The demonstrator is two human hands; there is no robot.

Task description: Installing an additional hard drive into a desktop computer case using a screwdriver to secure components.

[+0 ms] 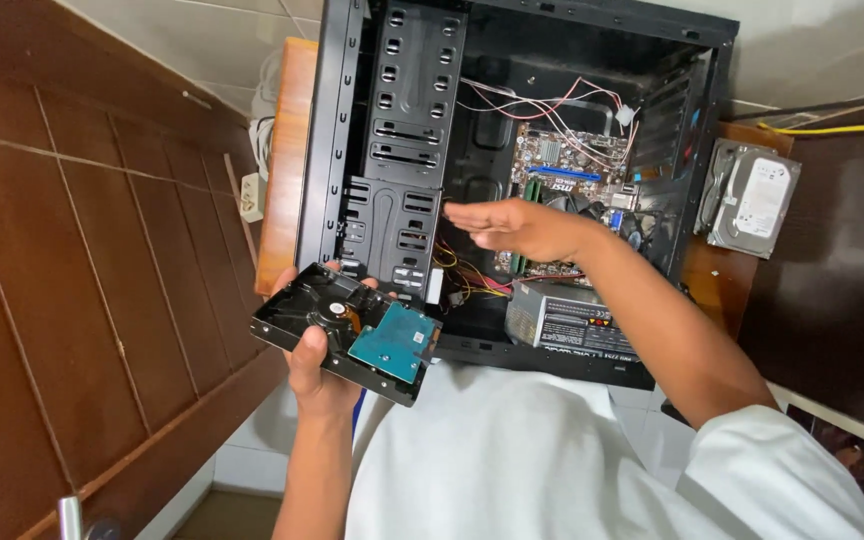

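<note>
Evidently everything here is arranged around the open computer case (512,180), seen from the head camera lying on a wooden table (287,150) with its side panel off. Just outside the case's near left corner, the left hand (317,370) grasps a hard drive (347,330), thumb over its edge, held circuit-board side up so the teal board shows. Over the case's middle, above the motherboard (567,160), the right hand (517,228) hovers flat with fingers extended and released, holding nothing. Beside the case's drive cage (402,150) coloured cables trail inward. Beyond the case's right wall, a second hard drive (752,198) rests on the table, label up.
</note>
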